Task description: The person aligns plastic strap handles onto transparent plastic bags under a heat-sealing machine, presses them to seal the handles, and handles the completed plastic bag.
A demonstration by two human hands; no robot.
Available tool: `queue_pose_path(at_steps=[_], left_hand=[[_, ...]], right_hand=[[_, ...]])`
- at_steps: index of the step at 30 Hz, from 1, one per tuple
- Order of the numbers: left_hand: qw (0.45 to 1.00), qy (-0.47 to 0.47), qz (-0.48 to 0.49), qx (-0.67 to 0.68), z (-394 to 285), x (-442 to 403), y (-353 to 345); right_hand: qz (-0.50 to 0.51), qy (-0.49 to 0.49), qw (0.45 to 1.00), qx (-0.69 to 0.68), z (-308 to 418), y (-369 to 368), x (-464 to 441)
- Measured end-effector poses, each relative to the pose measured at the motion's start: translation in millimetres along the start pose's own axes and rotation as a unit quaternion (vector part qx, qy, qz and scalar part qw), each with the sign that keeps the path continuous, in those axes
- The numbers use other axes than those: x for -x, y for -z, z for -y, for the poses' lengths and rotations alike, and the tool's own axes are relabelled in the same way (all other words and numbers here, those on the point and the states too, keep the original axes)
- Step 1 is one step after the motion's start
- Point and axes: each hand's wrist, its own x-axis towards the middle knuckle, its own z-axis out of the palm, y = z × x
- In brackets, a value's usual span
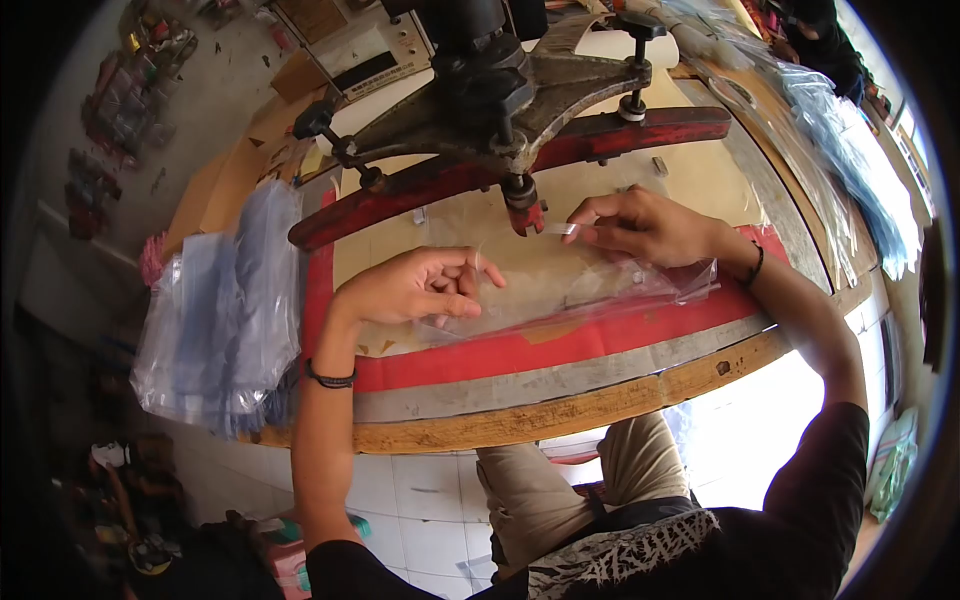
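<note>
Over the press bed, my right hand (650, 228) pinches a small whitish plastic strip (558, 229) between thumb and fingertips. The strip's tip lies close to the red metal fitting (525, 212) at the middle of the press. My left hand (420, 285) hovers at the left, thumb and index finger apart, other fingers loosely curled, nothing held. Below and between both hands lies a clear plastic sheet (530, 290), wrinkled at its right end. Its outline is hard to make out against the tan board (390, 215).
A red press bar (640, 135) under a dark metal frame (590, 72) spans the bed. Clear plastic pouches (225, 310) hang over the left edge. A control box (385, 60) stands behind. Bluish plastic sheets (840, 140) lie right, near another person (820, 40).
</note>
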Motion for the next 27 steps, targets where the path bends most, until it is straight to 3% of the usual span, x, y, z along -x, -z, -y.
queue_pose_path(at_steps=[5,8,12,15,20,23,27], left_hand=[[1.000,-0.007,0.012,0.014,5.1,-0.8,2.2],[1.000,-0.002,0.009,0.024,4.3,0.2,3.0],[1.000,-0.005,-0.018,0.000,-3.2,0.9,-3.3],[0.999,0.014,0.013,0.027,2.4,0.2,2.7],[0.995,-0.075,0.056,-0.016,26.1,-4.5,13.5],[0.999,-0.037,0.020,0.003,7.7,-0.8,4.7],[1.000,-0.019,0.000,0.012,1.5,0.8,0.6]], right_hand=[[-0.005,0.075,0.997,0.034,-12.4,-2.8,-2.5],[0.007,-0.007,1.000,-0.009,-7.7,-2.4,0.8],[-0.022,0.035,0.999,0.017,3.4,-4.1,1.4],[-0.032,0.061,0.997,0.027,-1.9,-5.5,-1.4],[0.006,0.015,0.999,0.037,8.9,0.1,1.5],[-0.020,0.140,0.988,0.058,-14.9,-3.8,-3.5],[-0.017,0.066,0.998,-0.014,-11.7,-2.3,0.8]])
